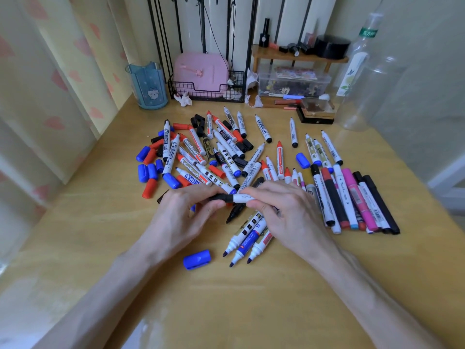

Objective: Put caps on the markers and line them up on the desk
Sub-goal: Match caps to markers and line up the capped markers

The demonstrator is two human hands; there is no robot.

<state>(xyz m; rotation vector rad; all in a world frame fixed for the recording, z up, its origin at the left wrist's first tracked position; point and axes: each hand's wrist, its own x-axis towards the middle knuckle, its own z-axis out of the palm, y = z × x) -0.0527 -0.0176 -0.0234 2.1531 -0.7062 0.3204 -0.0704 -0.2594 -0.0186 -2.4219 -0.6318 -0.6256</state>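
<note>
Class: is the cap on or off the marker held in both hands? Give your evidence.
On, or nearly: the black cap meets the marker with no tip showing. Fully seated: cannot tell.

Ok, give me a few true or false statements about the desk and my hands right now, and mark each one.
1. The left hand and the right hand hold one marker between them. True.
2. The cap at that marker's end is red. False: it is a black cap, pinched by the left hand's fingers.
3. A loose blue cap lies on the desk near the left forearm. True.
4. The three markers below the right hand are capped. False: their tips are bare.
5. A row of markers lies side by side at the right. True.
</note>
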